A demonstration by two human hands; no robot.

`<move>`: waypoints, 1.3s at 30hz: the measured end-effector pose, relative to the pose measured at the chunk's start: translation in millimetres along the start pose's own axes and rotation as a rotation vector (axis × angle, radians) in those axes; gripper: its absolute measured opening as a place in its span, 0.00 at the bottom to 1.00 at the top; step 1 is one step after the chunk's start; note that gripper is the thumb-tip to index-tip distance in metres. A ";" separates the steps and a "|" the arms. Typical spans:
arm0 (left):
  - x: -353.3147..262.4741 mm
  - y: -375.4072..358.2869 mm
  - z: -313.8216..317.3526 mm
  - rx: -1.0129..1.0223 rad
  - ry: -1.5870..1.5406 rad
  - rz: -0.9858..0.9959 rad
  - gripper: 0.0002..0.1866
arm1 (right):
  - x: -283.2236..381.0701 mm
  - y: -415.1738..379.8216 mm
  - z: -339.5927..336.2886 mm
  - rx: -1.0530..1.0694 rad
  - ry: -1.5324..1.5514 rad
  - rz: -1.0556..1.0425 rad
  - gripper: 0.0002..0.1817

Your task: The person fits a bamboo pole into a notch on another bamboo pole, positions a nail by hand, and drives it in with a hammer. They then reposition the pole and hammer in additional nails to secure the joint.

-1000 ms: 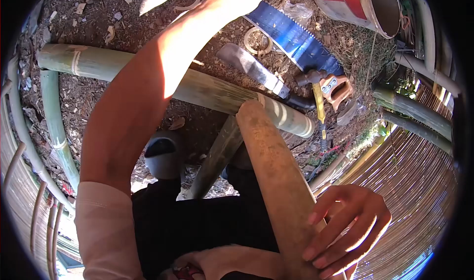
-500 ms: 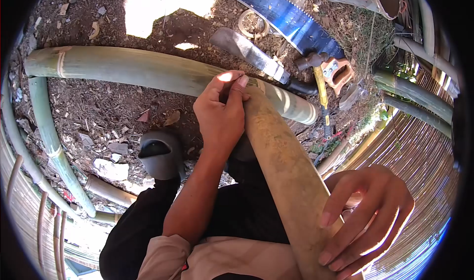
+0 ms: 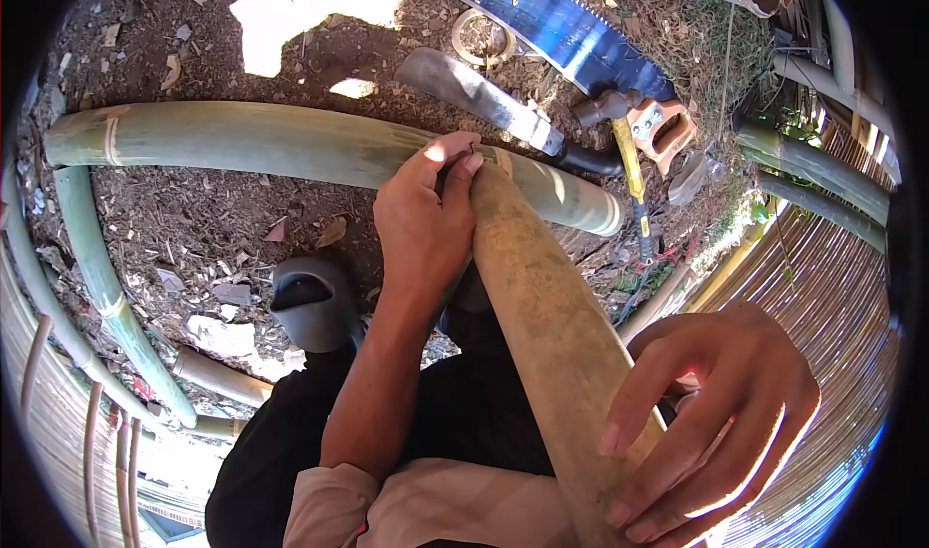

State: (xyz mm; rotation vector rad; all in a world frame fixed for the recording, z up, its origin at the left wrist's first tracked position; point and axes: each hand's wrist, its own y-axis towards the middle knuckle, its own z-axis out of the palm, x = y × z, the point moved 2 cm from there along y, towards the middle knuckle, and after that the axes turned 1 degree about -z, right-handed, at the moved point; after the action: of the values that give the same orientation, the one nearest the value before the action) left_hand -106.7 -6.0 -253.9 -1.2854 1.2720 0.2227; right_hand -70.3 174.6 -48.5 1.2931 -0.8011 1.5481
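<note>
— What's that pole like?

— The tan bamboo pole is thick, dry and brownish, with a mottled, dusty skin. It runs aslant from low on the right up toward the middle of the view.

— And where does its far end sit?

— Its rounded far end rests against the green bamboo culm that lies across the ground.

— Describe that one.

— Long, pale green, smooth, with a light ring at a node near its left end. It lies flat on dirt strewn with chips, its cut right end open.
</note>
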 end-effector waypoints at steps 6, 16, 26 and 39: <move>6.1 0.3 3.0 0.050 -0.136 -0.053 0.13 | 0.5 4.7 -1.0 0.019 -0.042 0.033 0.08; 17.1 0.1 10.4 0.015 -0.250 -0.009 0.08 | -11.7 -5.8 -58.5 0.226 -0.105 0.104 0.19; 17.5 -1.3 8.0 0.010 -0.226 0.031 0.05 | -99.4 -148.4 -118.7 -0.675 -1.213 1.349 0.39; 17.7 -1.4 5.7 0.042 -0.265 0.026 0.23 | -166.9 -191.4 -77.2 -0.735 -1.139 1.192 0.34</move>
State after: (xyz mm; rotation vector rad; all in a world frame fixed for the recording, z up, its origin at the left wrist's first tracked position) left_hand -95.8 -10.8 -268.2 -1.1614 1.0622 0.3707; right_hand 82.0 270.8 -243.6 1.0272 -2.9105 0.8576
